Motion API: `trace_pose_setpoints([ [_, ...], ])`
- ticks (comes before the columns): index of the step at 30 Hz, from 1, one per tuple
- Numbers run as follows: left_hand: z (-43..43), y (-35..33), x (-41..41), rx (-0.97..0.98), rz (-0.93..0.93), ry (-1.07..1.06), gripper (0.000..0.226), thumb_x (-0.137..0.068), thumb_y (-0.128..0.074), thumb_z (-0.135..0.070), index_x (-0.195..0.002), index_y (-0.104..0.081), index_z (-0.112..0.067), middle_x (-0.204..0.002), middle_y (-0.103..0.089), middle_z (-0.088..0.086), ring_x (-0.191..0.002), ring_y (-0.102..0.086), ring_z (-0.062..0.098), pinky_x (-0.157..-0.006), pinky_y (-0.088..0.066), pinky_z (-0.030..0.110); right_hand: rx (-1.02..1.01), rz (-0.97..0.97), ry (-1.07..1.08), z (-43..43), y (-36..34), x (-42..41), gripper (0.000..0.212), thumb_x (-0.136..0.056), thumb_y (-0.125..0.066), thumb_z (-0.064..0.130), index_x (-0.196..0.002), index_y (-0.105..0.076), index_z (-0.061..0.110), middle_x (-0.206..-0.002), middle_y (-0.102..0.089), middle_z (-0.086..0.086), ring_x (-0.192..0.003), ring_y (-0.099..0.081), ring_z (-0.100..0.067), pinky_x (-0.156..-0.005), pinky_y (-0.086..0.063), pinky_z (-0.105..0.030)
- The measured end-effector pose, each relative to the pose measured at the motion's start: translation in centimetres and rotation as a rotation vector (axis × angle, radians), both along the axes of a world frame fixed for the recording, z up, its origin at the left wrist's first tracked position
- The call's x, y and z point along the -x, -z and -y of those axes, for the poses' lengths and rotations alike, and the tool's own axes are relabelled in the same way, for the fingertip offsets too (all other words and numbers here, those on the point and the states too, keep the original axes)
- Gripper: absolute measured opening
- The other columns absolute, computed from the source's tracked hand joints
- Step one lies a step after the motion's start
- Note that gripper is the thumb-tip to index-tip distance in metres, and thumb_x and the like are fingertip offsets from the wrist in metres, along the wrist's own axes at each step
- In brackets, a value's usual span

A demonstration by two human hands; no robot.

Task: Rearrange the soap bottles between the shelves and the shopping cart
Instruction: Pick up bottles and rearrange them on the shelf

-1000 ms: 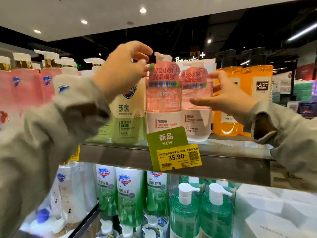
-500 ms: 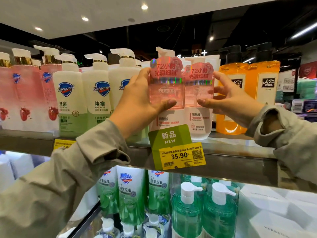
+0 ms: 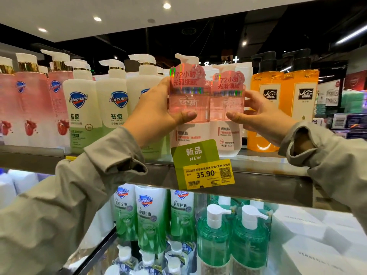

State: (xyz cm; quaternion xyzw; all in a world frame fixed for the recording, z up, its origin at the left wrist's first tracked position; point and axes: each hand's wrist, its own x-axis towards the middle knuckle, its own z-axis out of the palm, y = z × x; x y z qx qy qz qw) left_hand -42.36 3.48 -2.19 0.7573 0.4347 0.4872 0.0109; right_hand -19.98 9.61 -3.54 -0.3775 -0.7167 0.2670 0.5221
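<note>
My left hand grips the left pink bottle, my right hand the right pink bottle. Both are upright between my palms at the shelf, spouts pointing left.

Steel shelf, red-pink bottles at left, white-green bottles, two clear-pink pump bottles, orange bottles at right
</note>
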Motion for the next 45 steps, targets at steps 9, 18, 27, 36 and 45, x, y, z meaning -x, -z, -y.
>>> trace_pose_setpoints([
  [9, 1.3, 0.0, -0.2, -0.006, -0.108, -0.172, 0.068, -0.071, -0.076, -0.039, -0.127, -0.046, -0.016, -0.118, -0.058, -0.004, -0.098, -0.053, 0.008, -0.084, -0.044, 0.020, -0.058, 0.376, 0.360, 2.5, -0.9, -0.4, 0.054, -0.082, -0.066, 0.041, -0.123, -0.052, 0.009, -0.107, -0.062, -0.007, -0.090, -0.063, -0.020, -0.077, -0.056, -0.037],
  [18, 5.2, 1.9, 0.9, 0.108, -0.158, -0.151, 0.047, -0.074, -0.073, -0.037, -0.114, -0.053, -0.021, -0.112, -0.058, -0.003, -0.097, -0.059, 0.013, -0.084, -0.053, 0.027, -0.268, 0.351, 0.174, 8.2, 0.9, 0.3, 0.024, -0.078, -0.071, 0.033, -0.098, -0.067, 0.019, -0.085, -0.067, 0.007, -0.075, -0.064, -0.003, -0.057, -0.047, -0.007],
  [27, 8.5, 4.1, 2.1, 0.198, -0.215, -0.240, 0.030, -0.076, -0.072, -0.036, -0.100, -0.064, -0.020, -0.096, -0.066, -0.008, -0.085, -0.064, 0.003, -0.077, -0.055, 0.019, -0.297, 0.343, -0.196, 10.7, 2.8, 3.4, 0.041, -0.064, -0.071, 0.046, -0.099, -0.066, 0.026, -0.090, -0.069, 0.004, -0.083, -0.066, -0.005, -0.076, -0.055, -0.027],
  [36, 15.4, 9.5, 6.8, 0.339, -0.150, -0.457, 0.020, -0.078, -0.075, -0.024, -0.094, -0.067, -0.016, -0.086, -0.069, -0.002, -0.076, -0.067, 0.006, -0.074, -0.052, 0.020, -0.287, 0.441, -0.518, 12.2, 8.3, 11.0, 0.026, -0.069, -0.079, 0.031, -0.092, -0.068, 0.023, -0.080, -0.068, 0.004, -0.069, -0.064, -0.007, -0.061, -0.049, -0.017],
  [45, 26.9, 16.1, 13.4, 0.613, -0.141, -0.705, 0.025, -0.076, -0.077, -0.029, -0.095, -0.066, -0.018, -0.081, -0.067, -0.006, -0.067, -0.062, -0.002, -0.074, -0.050, 0.023, -0.193, 0.627, -0.807, 19.3, 14.9, 20.1, 0.035, -0.067, -0.075, 0.040, -0.096, -0.069, 0.023, -0.085, -0.069, 0.004, -0.071, -0.065, -0.009, -0.065, -0.051, -0.019],
])
